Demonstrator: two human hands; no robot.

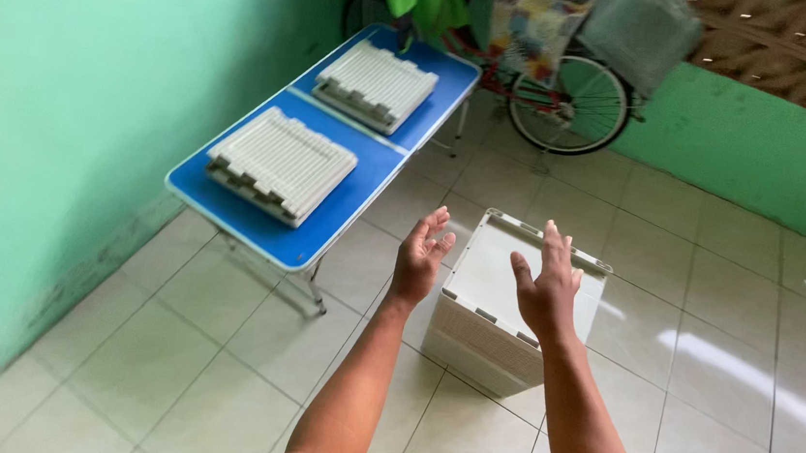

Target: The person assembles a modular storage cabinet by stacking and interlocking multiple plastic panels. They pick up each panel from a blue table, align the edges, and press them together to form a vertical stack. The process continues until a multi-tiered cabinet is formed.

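A white box-shaped plastic crate point(491, 278) stands on the tiled floor in front of me. My left hand point(422, 255) hovers over its left edge, fingers apart and empty. My right hand point(546, 286) is raised above the crate's top, palm turned inward, fingers spread, holding nothing. Neither hand clearly touches the crate. On a blue folding table point(349, 178) to the left lie two flat, ribbed white folded crates, one near point(281, 164) and one far point(376, 84).
A green wall runs along the left side. A bicycle point(570, 95) with a basket and cloth draped on it leans against the back wall beyond the table. Pale floor tiles point(707, 311) stretch to the right of the crate.
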